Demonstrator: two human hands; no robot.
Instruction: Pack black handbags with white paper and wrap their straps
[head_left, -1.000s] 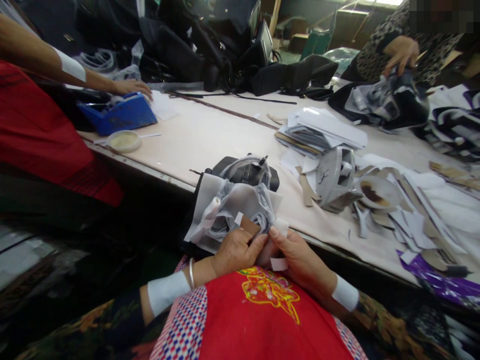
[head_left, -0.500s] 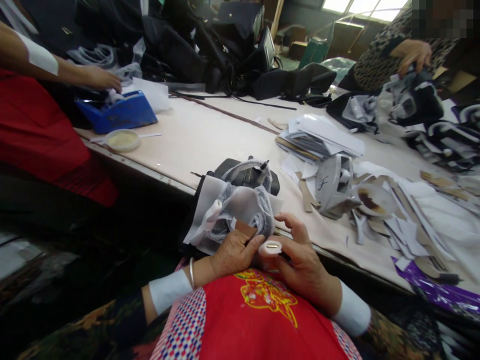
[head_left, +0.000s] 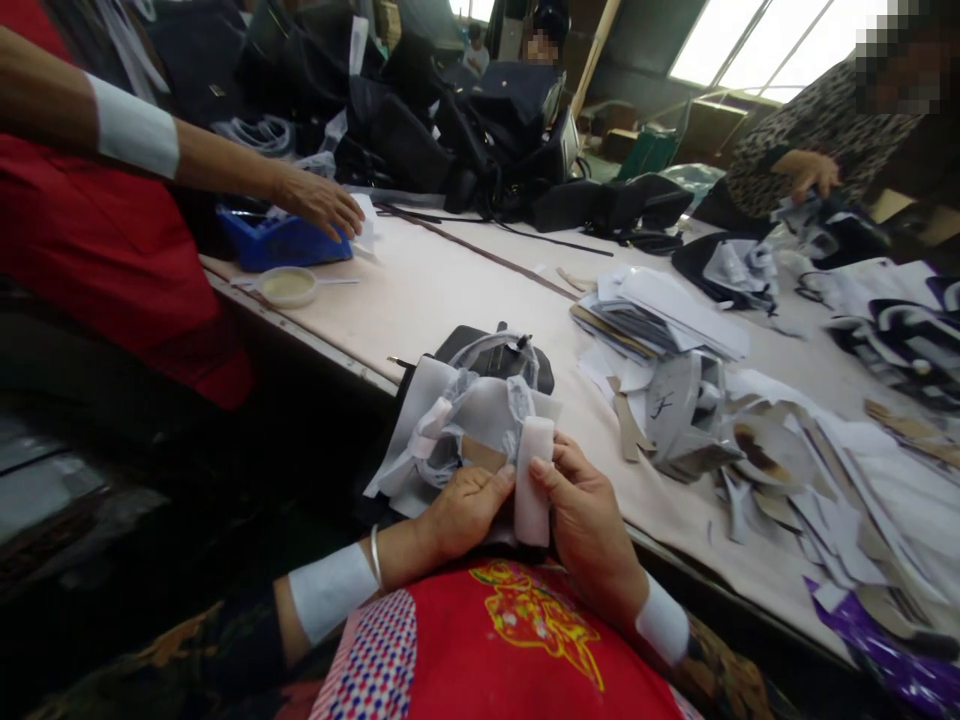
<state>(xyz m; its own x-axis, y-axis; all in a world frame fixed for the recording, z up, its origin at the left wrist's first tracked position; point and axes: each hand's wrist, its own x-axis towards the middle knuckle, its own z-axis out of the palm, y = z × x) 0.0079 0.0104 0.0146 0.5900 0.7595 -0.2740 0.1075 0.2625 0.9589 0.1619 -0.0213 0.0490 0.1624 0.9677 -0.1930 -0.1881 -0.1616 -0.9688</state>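
A black bag (head_left: 480,350) lies at the table's near edge, its handle (head_left: 491,345) wrapped in clear plastic. A whitish sheet (head_left: 420,385) covers part of the bag, with a brown piece (head_left: 481,455) between the wrapped parts. My right hand (head_left: 589,500) grips a white foam strip (head_left: 535,500) from the right, thumb on its face and fingers behind. My left hand (head_left: 469,510) is closed at the strip's left edge, thumb pressed there and fingers curled under. The strip stands lengthwise before me; what lies inside or behind it is hidden.
A white tape dispenser (head_left: 679,410) and paper scraps (head_left: 817,510) lie right, beyond them a stack of sheets (head_left: 667,310). Left, a co-worker's hand (head_left: 319,205) is over a blue bin (head_left: 277,240) beside a round dish (head_left: 287,287). Black bags (head_left: 405,130) pile up behind.
The foam, earlier a roll with its end toward me and a gold-coloured edge inside, now shows its long side upright. The co-worker's hand at left has moved right across the blue bin.
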